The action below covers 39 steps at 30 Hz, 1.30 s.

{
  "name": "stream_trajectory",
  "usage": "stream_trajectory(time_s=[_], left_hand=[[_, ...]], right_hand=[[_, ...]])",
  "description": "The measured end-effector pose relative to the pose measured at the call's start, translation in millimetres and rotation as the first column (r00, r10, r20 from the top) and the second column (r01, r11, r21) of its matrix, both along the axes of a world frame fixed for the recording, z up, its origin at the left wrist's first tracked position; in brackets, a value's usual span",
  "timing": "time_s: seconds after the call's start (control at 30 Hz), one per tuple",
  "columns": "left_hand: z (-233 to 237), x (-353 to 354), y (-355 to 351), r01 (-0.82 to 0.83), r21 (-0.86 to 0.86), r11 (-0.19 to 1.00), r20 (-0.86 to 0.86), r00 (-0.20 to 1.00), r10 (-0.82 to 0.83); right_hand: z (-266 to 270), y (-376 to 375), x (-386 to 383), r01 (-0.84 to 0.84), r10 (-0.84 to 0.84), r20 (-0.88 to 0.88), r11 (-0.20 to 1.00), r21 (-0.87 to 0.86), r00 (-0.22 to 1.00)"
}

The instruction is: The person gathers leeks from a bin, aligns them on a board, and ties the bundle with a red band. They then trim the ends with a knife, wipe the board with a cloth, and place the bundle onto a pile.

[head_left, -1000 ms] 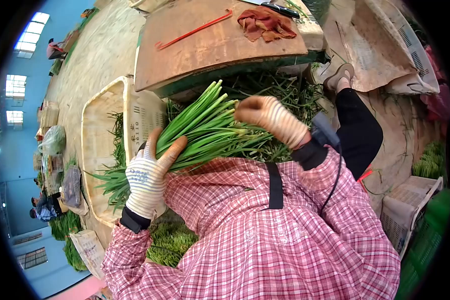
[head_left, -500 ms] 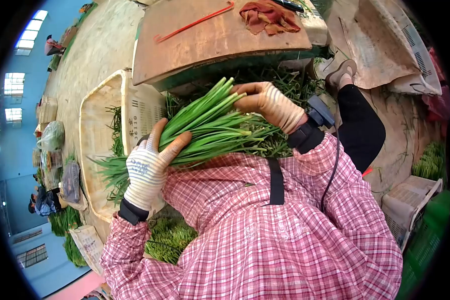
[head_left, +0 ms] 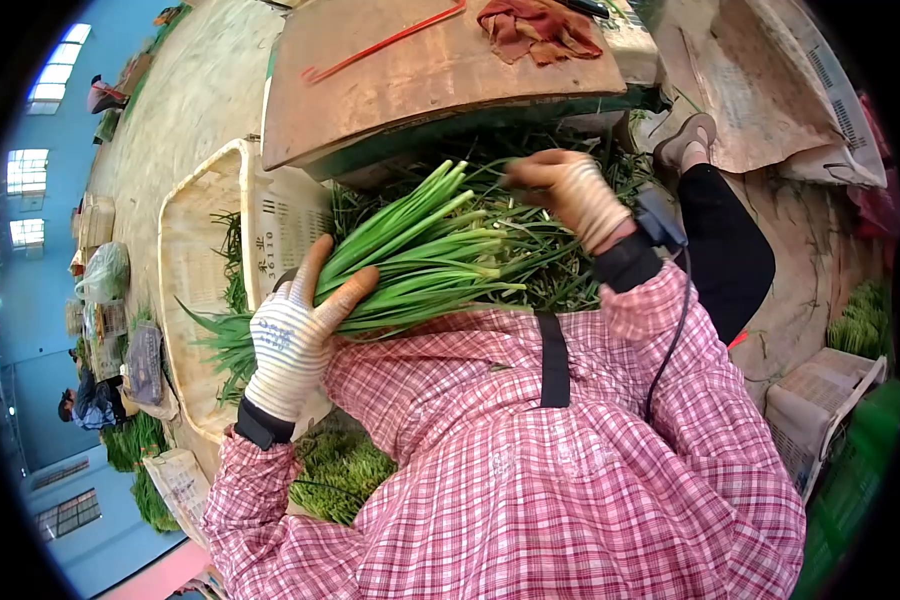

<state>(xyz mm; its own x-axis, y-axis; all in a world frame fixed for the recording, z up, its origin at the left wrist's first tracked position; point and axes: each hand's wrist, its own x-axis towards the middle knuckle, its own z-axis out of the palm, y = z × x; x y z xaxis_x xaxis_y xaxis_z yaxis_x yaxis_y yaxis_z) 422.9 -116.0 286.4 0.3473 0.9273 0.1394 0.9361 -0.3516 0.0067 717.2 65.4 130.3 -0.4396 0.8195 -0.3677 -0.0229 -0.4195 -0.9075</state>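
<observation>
A bunch of green chives (head_left: 400,250) lies across my left palm, its pale cut ends pointing right and its leaf tips hanging left over a crate. My left hand (head_left: 295,335), in a striped knit glove with bare-looking, soiled fingertips, is wrapped round the bunch. To the right of the cut ends, my right hand (head_left: 565,190) is raised and blurred, its fingers pinched together; a thin dark chive leaf seems to trail from them. Loose chive leaves (head_left: 560,260) are heaped beneath it, in front of a board.
A cream plastic crate (head_left: 253,200) with some leaves inside stands at left. Beyond the heap, the wooden board (head_left: 400,90) carries a red hooked rod (head_left: 385,42) and a red-brown cloth (head_left: 540,30). More chives (head_left: 340,470) sit by my lap. Other people are far left.
My right hand has moved right, away from the cut ends of the bunch. My left hand keeps its hold on the chives and has barely moved.
</observation>
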Motion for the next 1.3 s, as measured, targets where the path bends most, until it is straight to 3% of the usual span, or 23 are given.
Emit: stream_trajectory(time_s=[0.03,0.1,0.13,0.2,0.23,0.27,0.3,0.37,0.43,0.5,0.53,0.57,0.63,0.73,0.8,0.87,0.9,0.97,1.0,1.03,1.17,1.2,1.3], left_hand=[[-1,-3,-2,-0.013,0.011,1.000,0.020,1.000,0.013],[-2,-4,-3,-0.033,-0.007,0.999,0.078,0.996,0.034],[-2,-3,-2,-0.043,-0.028,0.999,0.072,0.996,0.045],[-1,1,3,-0.014,-0.077,0.997,0.033,0.999,0.016],[-1,2,4,-0.042,-0.171,0.984,0.186,0.980,0.075],[-1,2,3,-0.059,-0.270,0.961,0.324,0.934,0.149],[0,0,2,-0.065,-0.363,0.929,0.441,0.867,0.233],[5,-6,-7,-0.081,-0.614,0.786,0.537,0.686,0.490],[5,-24,-26,0.000,-0.801,0.599,0.575,0.281,0.768],[6,-28,-33,0.025,-0.869,0.495,0.494,0.130,0.860],[6,-28,-33,0.050,-0.896,0.442,0.444,0.054,0.894],[7,-24,-31,0.067,-0.901,0.428,0.430,0.029,0.902],[8,-9,-26,0.112,-0.911,0.396,0.398,-0.013,0.917],[16,4,-22,0.212,-0.895,0.392,0.392,-0.045,0.919],[16,16,-23,0.283,-0.845,0.455,0.433,-0.138,0.891],[11,22,-25,0.291,-0.870,0.397,0.345,-0.216,0.914],[8,22,-26,0.298,-0.881,0.368,0.299,-0.251,0.921],[-3,16,-31,0.270,-0.896,0.353,0.308,-0.197,0.931],[-5,17,-31,0.270,-0.898,0.348,0.310,-0.174,0.935],[-7,19,-30,0.269,-0.899,0.345,0.314,-0.153,0.937],[-2,24,-33,0.259,-0.858,0.444,0.397,-0.216,0.892],[-1,22,-35,0.262,-0.857,0.445,0.393,-0.227,0.891],[2,36,-35,0.118,-0.862,0.494,0.450,-0.274,0.850]], right_hand=[[-21,15,17,0.048,-0.071,0.234,0.994,0.103,0.970],[-19,16,31,-0.130,-0.009,0.416,0.944,0.303,0.909],[-25,9,20,-0.129,0.004,0.258,0.873,0.470,0.966],[16,-18,-8,-0.273,0.326,-0.099,0.894,0.356,0.940],[24,-22,-15,-0.379,0.462,-0.226,0.864,0.330,0.857],[26,-23,-15,-0.393,0.454,-0.218,0.879,0.270,0.864],[28,-21,-16,-0.406,0.448,-0.212,0.888,0.213,0.868],[37,-17,-4,-0.199,0.195,-0.296,0.980,0.015,0.935],[-2,8,21,-0.041,-0.041,-0.520,0.989,-0.145,0.853],[11,6,24,0.010,-0.028,-0.382,0.999,-0.051,0.924],[16,-1,18,-0.065,0.052,-0.385,0.998,-0.020,0.922],[44,-15,2,-0.063,0.127,-0.264,0.969,0.238,0.956],[52,-39,-37,-0.073,0.192,-0.336,0.939,0.336,0.922],[48,-40,-46,-0.074,0.132,-0.258,0.972,0.225,0.957],[45,-34,-31,0.104,-0.078,-0.300,0.992,0.072,0.951],[36,-30,-28,0.240,-0.225,-0.389,0.971,-0.011,0.893],[39,-34,-33,0.224,-0.189,-0.392,0.973,0.046,0.900],[54,-46,-52,0.202,-0.128,-0.389,0.967,0.156,0.912],[59,-48,-57,0.075,-0.027,-0.170,0.956,0.283,0.985],[43,-46,-67,0.081,-0.038,-0.124,0.926,0.369,0.992],[39,-50,-54,0.051,0.029,-0.405,0.981,0.185,0.914],[42,-51,-46,-0.037,0.096,-0.408,0.988,0.150,0.908],[38,-54,-36,-0.053,0.119,-0.502,0.988,0.143,0.856]])
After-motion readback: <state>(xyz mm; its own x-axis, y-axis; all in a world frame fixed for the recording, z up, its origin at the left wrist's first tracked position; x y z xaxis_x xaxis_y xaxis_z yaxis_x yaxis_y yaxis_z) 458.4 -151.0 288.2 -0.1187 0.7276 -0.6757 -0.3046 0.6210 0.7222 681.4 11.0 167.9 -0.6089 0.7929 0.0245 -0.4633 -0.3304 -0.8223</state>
